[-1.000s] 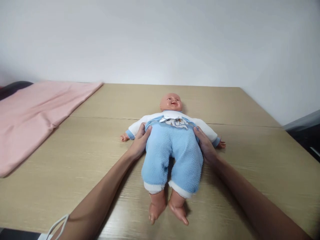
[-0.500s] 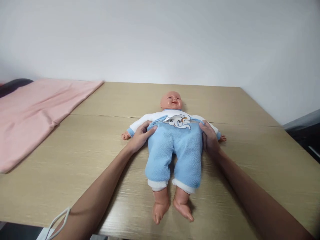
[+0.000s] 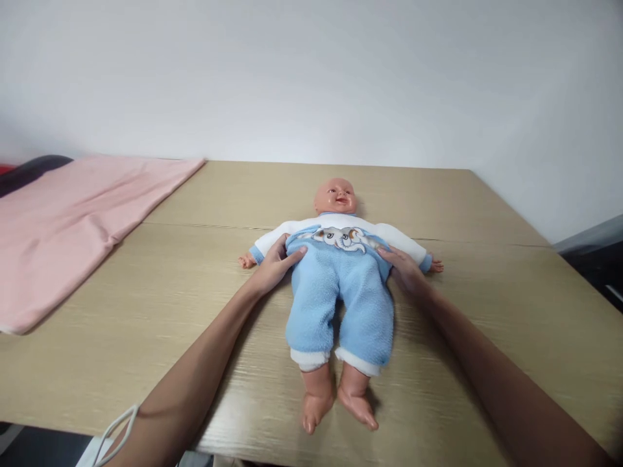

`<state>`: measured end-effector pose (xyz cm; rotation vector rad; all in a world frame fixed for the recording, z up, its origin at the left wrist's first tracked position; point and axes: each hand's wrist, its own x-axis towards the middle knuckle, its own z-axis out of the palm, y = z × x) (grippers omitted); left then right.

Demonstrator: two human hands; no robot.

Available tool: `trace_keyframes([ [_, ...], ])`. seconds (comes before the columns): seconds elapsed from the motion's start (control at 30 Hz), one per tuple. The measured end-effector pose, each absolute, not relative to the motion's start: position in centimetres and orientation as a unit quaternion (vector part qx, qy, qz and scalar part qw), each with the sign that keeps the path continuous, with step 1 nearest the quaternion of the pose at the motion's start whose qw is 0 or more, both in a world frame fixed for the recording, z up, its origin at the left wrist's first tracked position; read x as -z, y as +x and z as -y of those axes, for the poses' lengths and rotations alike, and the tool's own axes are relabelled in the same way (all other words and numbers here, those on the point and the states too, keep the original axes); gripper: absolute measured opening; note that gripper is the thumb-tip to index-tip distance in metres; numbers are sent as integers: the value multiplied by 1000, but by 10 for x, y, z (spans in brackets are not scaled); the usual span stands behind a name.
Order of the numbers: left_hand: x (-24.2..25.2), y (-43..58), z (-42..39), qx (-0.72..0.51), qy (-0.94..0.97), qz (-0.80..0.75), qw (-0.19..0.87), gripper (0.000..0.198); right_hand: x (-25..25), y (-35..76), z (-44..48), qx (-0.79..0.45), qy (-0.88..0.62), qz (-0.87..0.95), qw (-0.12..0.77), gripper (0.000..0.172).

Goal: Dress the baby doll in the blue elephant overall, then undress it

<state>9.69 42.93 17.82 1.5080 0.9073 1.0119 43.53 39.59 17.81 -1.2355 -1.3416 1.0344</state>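
A baby doll [image 3: 335, 194] lies on its back on the table, head towards the wall and arms spread. It wears a white top with blue cuffs and fuzzy blue trousers [image 3: 316, 305] with white hems. An elephant face [image 3: 343, 239] shows across its belly at the waist. My left hand [image 3: 278, 263] is closed on the trousers at the left side of the waist, thumb on top and fingertips hidden. At the opposite side, my right hand [image 3: 406, 269] grips the waist edge, its fingers partly hidden. The doll's bare feet [image 3: 318, 402] point towards me.
A pink cloth [image 3: 63, 240] is spread over the table's left side, with a dark curved object [image 3: 36, 170] behind it. The wooden table [image 3: 195, 266] reaches the white wall. A white cord loop [image 3: 117, 431] is by my left forearm.
My right hand has shifted slightly inward along the waist, and the elephant picture is more creased, its lower part tucked in. My left hand has barely moved.
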Motion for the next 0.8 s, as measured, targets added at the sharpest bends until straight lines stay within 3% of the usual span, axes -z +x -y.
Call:
trace_keyframes([
  [0.13,-179,84,-430,-336,747,-417,393,43,-183,445,-391,-417,-514,613,432,40],
  [0.3,-178,64,-437,-267,810,-366,372,28,-194,461,-391,-425,-467,696,341,34],
  [0.4,-179,59,-437,-249,833,-348,351,44,-196,468,-391,-401,-460,724,323,24],
  [0.47,-179,60,-436,-257,833,-349,343,51,-194,467,-389,-375,-463,733,328,27],
  [0.6,-176,70,-432,-297,809,-350,366,35,-189,456,-384,-345,-468,728,364,35],
  [0.8,-173,94,-422,-417,643,-344,543,48,-180,430,-380,-425,-507,550,509,49],
])
